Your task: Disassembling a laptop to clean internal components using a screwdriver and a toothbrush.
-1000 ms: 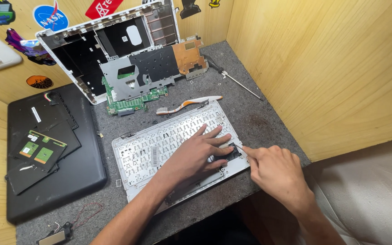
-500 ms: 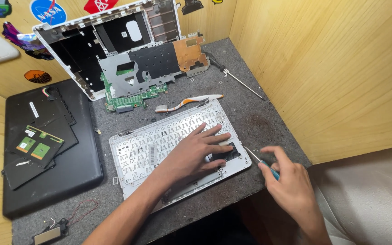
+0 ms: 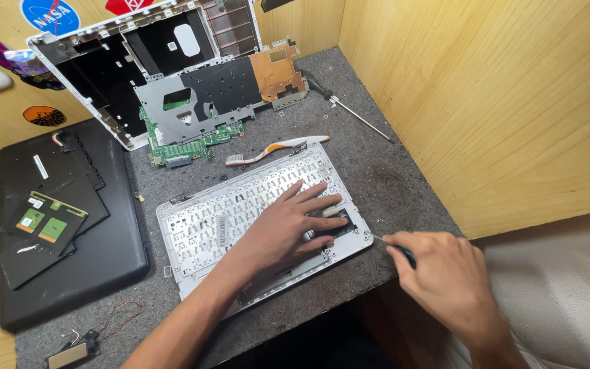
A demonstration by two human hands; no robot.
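Observation:
A white laptop keyboard panel (image 3: 206, 225) lies upside down on the grey felt desk. My left hand (image 3: 288, 225) presses flat on its right half, fingers spread towards the panel's right edge. My right hand (image 3: 445, 273) sits off the desk's front right corner, closed around a small screwdriver (image 3: 394, 246) whose thin tip points left at the panel's right edge. The tip looks just clear of the panel.
A toothbrush (image 3: 274, 149) lies just behind the panel. Behind that sit a green circuit board with metal shield (image 3: 199, 102) and a white laptop shell (image 3: 104, 61). A long screwdriver (image 3: 349, 113) rests by the right wooden wall. A black laptop (image 3: 69, 225) with loose parts lies left.
My right hand has drawn back to the right, away from the panel's corner, with the small screwdriver in it. My left hand has stayed pressed on the panel.

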